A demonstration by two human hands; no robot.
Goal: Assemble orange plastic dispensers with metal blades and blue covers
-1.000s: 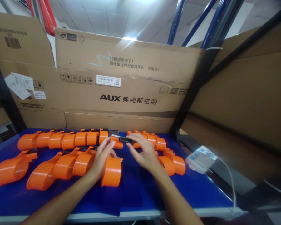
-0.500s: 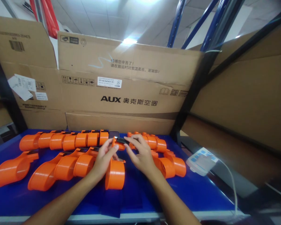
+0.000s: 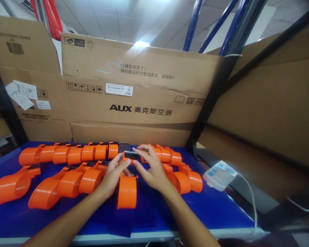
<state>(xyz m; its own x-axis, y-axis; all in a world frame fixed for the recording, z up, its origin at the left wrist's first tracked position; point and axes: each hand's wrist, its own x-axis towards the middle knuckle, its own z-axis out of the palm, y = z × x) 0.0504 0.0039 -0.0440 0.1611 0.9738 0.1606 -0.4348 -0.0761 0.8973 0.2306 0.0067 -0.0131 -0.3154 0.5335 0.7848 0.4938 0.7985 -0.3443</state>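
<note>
We see an orange cup [image 3: 127,192] in front of the worker, low over the tabletop [image 3: 208,216]. The fingers of the left hand [image 3: 112,176] grasp its handle, thumb on the near side, with the cup's round body hanging below. A black strip [image 3: 131,155] lies along the handle. The right hand [image 3: 154,172] has its fingers parted about the strip's right end, index finger above and thumb below (we cannot tell whether they grip it). To the left, we note more orange cups [image 3: 75,156] in two rows; others stand beyond and beside the right hand. Behind rises a cardboard sheet [image 3: 92,133]; at the right edge we find a white box [image 3: 218,176] with a cable [image 3: 253,197].
</note>
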